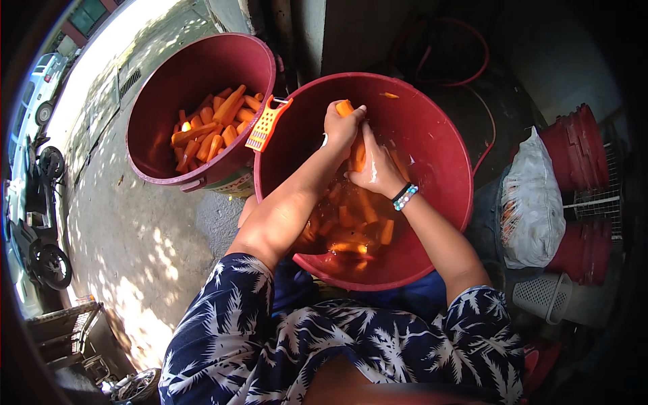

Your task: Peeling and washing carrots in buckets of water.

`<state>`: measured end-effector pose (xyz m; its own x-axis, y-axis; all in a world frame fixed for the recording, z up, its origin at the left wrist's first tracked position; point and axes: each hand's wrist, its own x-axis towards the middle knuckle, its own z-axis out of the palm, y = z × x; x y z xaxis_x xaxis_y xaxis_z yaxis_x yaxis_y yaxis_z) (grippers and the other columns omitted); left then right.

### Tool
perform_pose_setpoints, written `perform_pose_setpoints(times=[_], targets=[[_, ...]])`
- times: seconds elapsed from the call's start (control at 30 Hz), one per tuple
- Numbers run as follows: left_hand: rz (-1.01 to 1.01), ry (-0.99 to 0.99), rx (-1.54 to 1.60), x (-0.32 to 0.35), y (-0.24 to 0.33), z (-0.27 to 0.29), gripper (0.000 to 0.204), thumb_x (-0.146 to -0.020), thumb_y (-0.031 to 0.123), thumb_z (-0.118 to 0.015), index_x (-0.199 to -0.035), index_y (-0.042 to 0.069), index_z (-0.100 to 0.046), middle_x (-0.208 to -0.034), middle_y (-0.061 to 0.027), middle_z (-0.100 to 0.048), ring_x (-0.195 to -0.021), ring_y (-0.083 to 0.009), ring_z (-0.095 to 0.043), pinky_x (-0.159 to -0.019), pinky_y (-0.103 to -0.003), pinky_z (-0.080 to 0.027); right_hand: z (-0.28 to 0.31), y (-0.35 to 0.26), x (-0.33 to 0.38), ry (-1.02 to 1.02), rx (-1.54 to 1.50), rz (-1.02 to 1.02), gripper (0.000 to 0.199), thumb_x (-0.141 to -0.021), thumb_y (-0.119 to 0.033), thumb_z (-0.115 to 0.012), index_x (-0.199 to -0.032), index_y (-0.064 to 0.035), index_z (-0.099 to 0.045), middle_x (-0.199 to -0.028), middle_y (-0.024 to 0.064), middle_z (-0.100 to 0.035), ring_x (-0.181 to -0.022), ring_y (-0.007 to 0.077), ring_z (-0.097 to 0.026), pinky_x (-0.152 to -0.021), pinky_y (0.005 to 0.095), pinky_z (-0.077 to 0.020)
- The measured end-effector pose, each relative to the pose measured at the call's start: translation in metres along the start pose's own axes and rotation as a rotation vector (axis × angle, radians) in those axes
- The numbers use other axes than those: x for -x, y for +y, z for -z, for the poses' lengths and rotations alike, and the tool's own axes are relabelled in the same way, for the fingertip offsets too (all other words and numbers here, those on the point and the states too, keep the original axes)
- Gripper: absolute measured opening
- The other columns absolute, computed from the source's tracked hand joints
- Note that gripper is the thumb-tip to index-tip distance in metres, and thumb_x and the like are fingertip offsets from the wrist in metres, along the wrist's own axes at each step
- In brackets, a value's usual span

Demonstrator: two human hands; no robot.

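Note:
A large peeled carrot (357, 156) is in both my hands, over a red tub (442, 196) of water. My left hand (343, 128) wraps round its upper end, which pokes out above the fingers. Lower down, my right hand (376, 167) closes on the same carrot from the right; a beaded bracelet is on that wrist. Several cut carrots (347, 246) lie under brownish water at the tub's near side. On the tub's left rim hangs an orange hand peeler (266, 125), its blade end upward.
To the left, a second red tub (154, 111) holds a heap of peeled carrots (209, 131). At the right are a white sack (533, 202), stacked red buckets (574, 152) and a white plastic basket (540, 297). A hose (482, 61) curls behind. Motorcycles (50, 263) stand far left.

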<state>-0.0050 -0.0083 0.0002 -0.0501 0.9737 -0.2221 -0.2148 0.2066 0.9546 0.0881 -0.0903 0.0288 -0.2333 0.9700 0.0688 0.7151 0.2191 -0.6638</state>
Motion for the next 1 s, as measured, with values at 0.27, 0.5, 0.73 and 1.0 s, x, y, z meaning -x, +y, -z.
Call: perform_pose_setpoints(times=[0.27, 0.5, 0.73, 1.0], targets=[[0.085, -0.678, 0.763, -0.001, 0.021, 0.006, 0.015, -0.077, 0.01, -0.055, -0.089, 0.009, -0.046, -0.077, -0.0059, -0.051, -0.064, -0.0177, -0.052, -0.068, -0.034, -0.047, 0.002, 0.032, 0.003, -0.643, -1.708, -0.237, 0.054, -0.071, -0.006, -0.067, -0.116, -0.004, -0.038, -0.096, 0.0128, -0.055, -0.081, 0.0231, -0.061, -0.068, 0.0367, -0.054], [-0.079, -0.178, 0.202, 0.011, 0.009, -0.013, 0.025, -0.084, 0.015, -0.059, -0.098, 0.007, -0.039, -0.078, -0.0079, -0.053, -0.069, -0.0178, -0.057, -0.06, -0.032, -0.051, 0.011, 0.031, -0.011, -0.089, -0.859, -0.22, 0.041, -0.081, -0.022, -0.064, -0.111, 0.0015, -0.049, -0.095, 0.0075, -0.058, -0.086, 0.0126, -0.056, -0.075, 0.0271, -0.0462], [0.121, -0.424, 0.594, 0.0, 0.014, 0.0, 0.024, -0.091, 0.032, -0.049, -0.092, 0.009, -0.043, -0.079, -0.0077, -0.052, -0.071, -0.0181, -0.055, -0.067, -0.034, -0.049, 0.018, 0.035, -0.023, -0.155, -1.166, -0.348, 0.05, -0.086, -0.039, -0.057, -0.111, 0.0034, -0.049, -0.096, 0.0102, -0.059, -0.09, 0.013, -0.057, -0.077, 0.0289, -0.0475], [-0.113, -0.328, 0.428, -0.002, 0.036, 0.005, 0.022, -0.083, 0.005, -0.058, -0.098, 0.009, -0.042, -0.082, -0.007, -0.052, -0.07, -0.0176, -0.058, -0.063, -0.032, -0.053, 0.02, 0.014, -0.009, -0.166, -0.91, -0.054, 0.048, -0.074, -0.018, -0.069, -0.108, 0.0024, -0.042, -0.086, 0.0148, -0.058, -0.073, 0.0268, -0.063, -0.059, 0.0351, -0.0519]])
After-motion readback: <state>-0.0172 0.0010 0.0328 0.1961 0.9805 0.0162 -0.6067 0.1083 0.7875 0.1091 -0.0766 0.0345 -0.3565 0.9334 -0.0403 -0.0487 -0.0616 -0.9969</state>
